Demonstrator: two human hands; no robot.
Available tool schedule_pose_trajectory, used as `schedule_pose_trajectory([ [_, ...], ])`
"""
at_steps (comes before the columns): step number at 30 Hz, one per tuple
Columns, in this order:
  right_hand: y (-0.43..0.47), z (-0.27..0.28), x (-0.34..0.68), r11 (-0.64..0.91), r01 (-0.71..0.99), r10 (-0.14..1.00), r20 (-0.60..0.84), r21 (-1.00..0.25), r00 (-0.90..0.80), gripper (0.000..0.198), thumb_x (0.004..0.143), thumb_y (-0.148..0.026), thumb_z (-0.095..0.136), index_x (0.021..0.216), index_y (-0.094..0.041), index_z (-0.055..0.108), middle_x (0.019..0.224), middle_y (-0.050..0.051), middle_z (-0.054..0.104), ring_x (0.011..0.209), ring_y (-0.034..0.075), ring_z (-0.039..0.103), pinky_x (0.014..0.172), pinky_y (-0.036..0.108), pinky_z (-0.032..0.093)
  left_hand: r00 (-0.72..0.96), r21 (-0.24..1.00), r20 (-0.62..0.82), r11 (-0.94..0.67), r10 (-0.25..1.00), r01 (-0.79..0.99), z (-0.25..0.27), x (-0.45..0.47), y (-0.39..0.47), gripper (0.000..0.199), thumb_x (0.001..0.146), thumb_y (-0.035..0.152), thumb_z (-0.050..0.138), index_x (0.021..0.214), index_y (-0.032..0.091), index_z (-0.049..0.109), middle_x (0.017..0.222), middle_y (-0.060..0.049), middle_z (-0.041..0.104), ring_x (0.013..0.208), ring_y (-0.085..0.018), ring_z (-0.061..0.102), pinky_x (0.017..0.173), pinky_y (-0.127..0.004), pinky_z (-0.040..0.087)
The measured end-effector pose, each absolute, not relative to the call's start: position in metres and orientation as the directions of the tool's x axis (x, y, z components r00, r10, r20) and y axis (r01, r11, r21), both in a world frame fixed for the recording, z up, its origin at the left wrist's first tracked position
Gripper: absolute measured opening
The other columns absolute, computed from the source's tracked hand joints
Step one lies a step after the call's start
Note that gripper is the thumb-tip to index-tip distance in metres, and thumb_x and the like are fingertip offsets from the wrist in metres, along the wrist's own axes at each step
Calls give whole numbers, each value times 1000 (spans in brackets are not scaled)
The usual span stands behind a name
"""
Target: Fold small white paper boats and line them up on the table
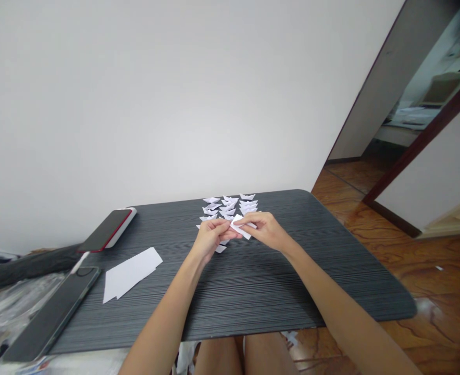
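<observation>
A small folded piece of white paper (242, 227) is held between my two hands above the table. My left hand (213, 235) pinches its left edge, fingers pointing right. From the other side, my right hand (266, 229) grips its upper right part between thumb and fingers. Just behind my hands stand several white paper boats (228, 207) in rough rows on the table. One paper boat (221, 249) lies nearer, below my left hand's fingers. Some of the boats are partly hidden by my hands.
White paper sheets (130, 273) lie left of my arms on the dark table (292, 291). A phone (53, 312) rests at the left edge, and a red-edged dark device (107, 229) sits on a white block behind it. A white wall (175, 104) rises behind.
</observation>
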State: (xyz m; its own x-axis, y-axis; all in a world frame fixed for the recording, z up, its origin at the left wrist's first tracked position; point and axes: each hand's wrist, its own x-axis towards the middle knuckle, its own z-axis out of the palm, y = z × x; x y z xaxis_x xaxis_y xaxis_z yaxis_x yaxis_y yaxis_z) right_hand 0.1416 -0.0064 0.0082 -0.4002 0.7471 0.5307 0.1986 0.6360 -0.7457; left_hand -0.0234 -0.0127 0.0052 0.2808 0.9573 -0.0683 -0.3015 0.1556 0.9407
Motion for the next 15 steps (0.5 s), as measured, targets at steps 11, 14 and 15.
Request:
schedule_pose_trajectory([
  [11, -4, 8, 144, 668, 203, 718, 548, -716, -429, 17, 73, -14, 52, 81, -18, 67, 73, 3, 64, 66, 12, 56, 59, 23, 41, 364, 984, -102, 148, 926, -100, 15, -30, -16, 24, 66, 30, 62, 68, 6, 58, 60, -10, 66, 51, -16, 63, 47, -20, 48],
  [14, -5, 10, 144, 652, 189, 724, 530, -734, -441, 17, 72, -13, 51, 79, -17, 67, 72, 4, 64, 65, 12, 56, 58, 22, 41, 411, 993, -88, 114, 907, -40, 16, -31, -17, 28, 66, 34, 61, 65, 7, 56, 53, -7, 63, 45, -14, 60, 38, -17, 43],
  [15, -5, 11, 144, 644, 184, 727, 520, -742, -449, 17, 72, -12, 51, 78, -16, 66, 72, 4, 64, 65, 12, 56, 58, 22, 41, 429, 994, -78, 104, 900, -38, 17, -31, -17, 29, 66, 35, 61, 64, 7, 55, 52, -6, 62, 43, -13, 59, 37, -16, 42],
])
